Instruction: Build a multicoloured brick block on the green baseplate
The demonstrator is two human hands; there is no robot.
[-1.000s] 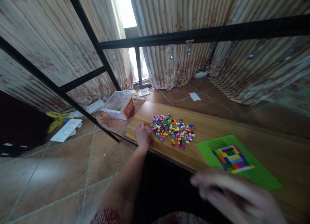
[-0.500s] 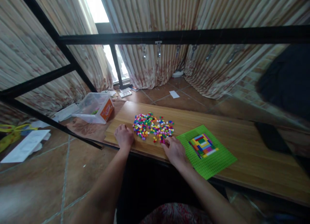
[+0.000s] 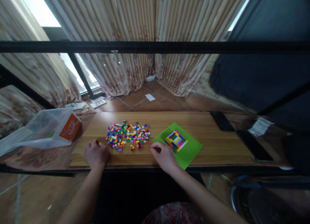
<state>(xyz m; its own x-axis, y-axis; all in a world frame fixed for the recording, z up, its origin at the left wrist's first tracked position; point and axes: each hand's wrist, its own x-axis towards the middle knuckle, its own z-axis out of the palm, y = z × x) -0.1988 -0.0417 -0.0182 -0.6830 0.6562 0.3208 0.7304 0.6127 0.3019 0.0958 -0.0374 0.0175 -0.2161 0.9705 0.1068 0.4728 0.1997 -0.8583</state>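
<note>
My right hand (image 3: 165, 157) is closed in a pinch over the near left corner of the green baseplate (image 3: 190, 154). A small pink toy brick (image 3: 152, 147) shows at its fingertips, mostly covered. On the plate sits a block of colourful bricks (image 3: 177, 140), built as a square with a stepped middle. Left of the plate lies a loose pile of small multicoloured bricks (image 3: 118, 133). My left hand (image 3: 96, 154) rests on the wooden tabletop (image 3: 130, 157) beside the pile, its fingers curled in; nothing shows in them.
A clear plastic box (image 3: 46, 128) with an orange label stands off the table's left end. Dark flat objects, one like a phone (image 3: 221, 120), lie toward the right end. A black metal bar (image 3: 155, 47) crosses above, before the curtains (image 3: 130, 24).
The view has turned to the right. My right hand has moved from the pile's near edge to the baseplate's corner, carrying a pink brick. The left hand stays curled on the table.
</note>
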